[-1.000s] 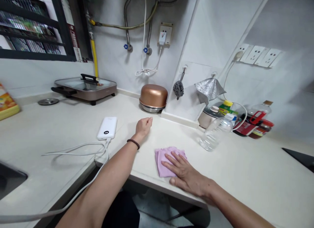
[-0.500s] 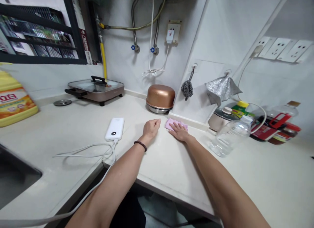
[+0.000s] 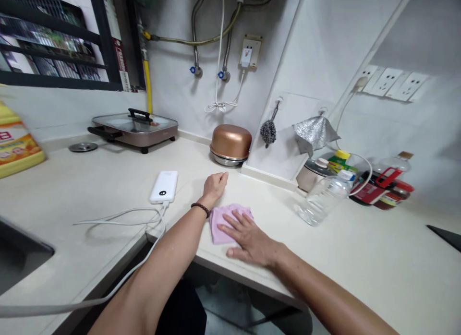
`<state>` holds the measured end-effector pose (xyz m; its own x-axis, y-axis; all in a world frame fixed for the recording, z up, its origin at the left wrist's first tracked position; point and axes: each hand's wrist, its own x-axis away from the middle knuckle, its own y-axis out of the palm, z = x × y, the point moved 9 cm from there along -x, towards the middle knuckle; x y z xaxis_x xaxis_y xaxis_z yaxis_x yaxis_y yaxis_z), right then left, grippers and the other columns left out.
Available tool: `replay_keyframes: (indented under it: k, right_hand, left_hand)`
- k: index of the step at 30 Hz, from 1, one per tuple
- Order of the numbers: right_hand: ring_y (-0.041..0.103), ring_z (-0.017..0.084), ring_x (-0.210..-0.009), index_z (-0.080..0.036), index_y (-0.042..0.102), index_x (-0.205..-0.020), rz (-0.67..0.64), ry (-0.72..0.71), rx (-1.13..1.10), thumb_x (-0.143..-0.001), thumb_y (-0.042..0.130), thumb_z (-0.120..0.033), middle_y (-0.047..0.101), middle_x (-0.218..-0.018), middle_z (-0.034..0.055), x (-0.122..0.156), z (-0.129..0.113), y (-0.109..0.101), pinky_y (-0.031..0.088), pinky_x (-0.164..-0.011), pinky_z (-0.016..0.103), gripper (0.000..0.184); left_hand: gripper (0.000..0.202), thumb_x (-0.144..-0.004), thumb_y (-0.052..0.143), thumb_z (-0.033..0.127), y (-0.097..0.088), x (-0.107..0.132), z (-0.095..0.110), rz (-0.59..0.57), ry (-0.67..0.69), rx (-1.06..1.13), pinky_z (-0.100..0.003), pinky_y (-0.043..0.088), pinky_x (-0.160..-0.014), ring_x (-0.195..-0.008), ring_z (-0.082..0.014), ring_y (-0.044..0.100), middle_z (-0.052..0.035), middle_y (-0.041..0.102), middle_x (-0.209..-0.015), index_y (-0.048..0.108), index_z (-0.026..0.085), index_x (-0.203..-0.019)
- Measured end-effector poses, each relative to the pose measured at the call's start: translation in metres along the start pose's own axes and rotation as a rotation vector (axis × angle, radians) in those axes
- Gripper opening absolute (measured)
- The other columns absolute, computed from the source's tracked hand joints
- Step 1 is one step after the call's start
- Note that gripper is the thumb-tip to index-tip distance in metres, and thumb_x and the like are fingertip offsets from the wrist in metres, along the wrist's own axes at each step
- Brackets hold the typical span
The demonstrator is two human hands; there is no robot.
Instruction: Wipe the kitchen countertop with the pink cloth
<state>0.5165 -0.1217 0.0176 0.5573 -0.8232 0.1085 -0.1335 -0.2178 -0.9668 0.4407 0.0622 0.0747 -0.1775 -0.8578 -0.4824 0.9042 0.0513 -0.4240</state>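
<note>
A pink cloth [image 3: 223, 224] lies folded on the pale countertop [image 3: 273, 210], close to its front edge. My right hand [image 3: 248, 236] presses flat on the cloth's right part, fingers stretched and spread, the thumb apart and off the cloth. Just behind the cloth, my left hand [image 3: 215, 187] rests on the counter as a loose fist; nothing shows in it. A dark bead bracelet [image 3: 200, 209] circles the left wrist, beside the cloth's left edge.
A white power bank [image 3: 163, 186] with its cable [image 3: 118, 217] lies left of the left arm. Behind stand a copper-coloured bowl [image 3: 231, 142] and an electric pan [image 3: 135, 131]. To the right are a clear plastic bottle [image 3: 324, 200], a pot [image 3: 313, 174] and jars [image 3: 392, 196].
My right hand has drawn the pink cloth from the wall's foot toward the counter's front edge and leftward. The left fist stays about where it was. The view has turned slightly right.
</note>
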Motion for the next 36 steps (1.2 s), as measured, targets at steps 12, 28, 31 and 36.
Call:
replay_keyframes:
  k: [12, 28, 31, 36]
  right_hand:
    - [0.006, 0.03, -0.152, -0.038, 0.021, -0.156, 0.159, 0.425, 0.063, -0.098, 0.028, -0.064, 0.013, -0.165, -0.0009, 0.124, 0.121, -0.005, 0.011, -0.121, 0.056, 0.064]
    - [0.01, 0.033, -0.151, -0.032, 0.022, -0.157, 0.162, 0.771, 0.168, -0.095, 0.019, -0.071, 0.013, -0.166, 0.0022, 0.032, 0.247, -0.041, 0.012, -0.12, 0.053, 0.073]
    - [0.008, 0.035, -0.151, -0.032, 0.021, -0.157, 0.171, 0.713, 0.16, -0.095, 0.021, -0.072, 0.013, -0.166, 0.0028, 0.038, 0.226, -0.035, 0.012, -0.119, 0.055, 0.074]
    - [0.007, 0.033, -0.151, -0.035, 0.021, -0.157, 0.163, 0.479, 0.136, -0.096, 0.028, -0.069, 0.014, -0.165, 0.0012, 0.066, 0.154, -0.019, 0.011, -0.12, 0.056, 0.071]
  left_hand:
    - [0.049, -0.091, 0.036, 0.05, 0.01, 0.007, 0.01, -0.068, 0.038, 0.007, -0.029, 0.026, -0.056, -0.053, -0.0143, 0.041, 0.0009, 0.045, -0.049, 0.044, 0.021, -0.053]
    - [0.049, -0.09, 0.035, 0.051, 0.01, 0.0, 0.002, -0.085, 0.01, -0.013, -0.029, 0.026, -0.056, -0.054, -0.0144, 0.041, 0.0008, 0.043, -0.05, 0.043, 0.021, -0.052]
    - [0.049, -0.091, 0.035, 0.051, 0.009, 0.0, 0.001, -0.082, 0.012, -0.023, -0.028, 0.026, -0.056, -0.054, -0.0148, 0.043, 0.0001, 0.046, -0.051, 0.044, 0.021, -0.053]
    - [0.049, -0.09, 0.035, 0.051, 0.008, 0.0, -0.002, -0.083, -0.003, -0.021, -0.028, 0.027, -0.056, -0.055, -0.0153, 0.044, -0.0004, 0.049, -0.051, 0.044, 0.021, -0.052]
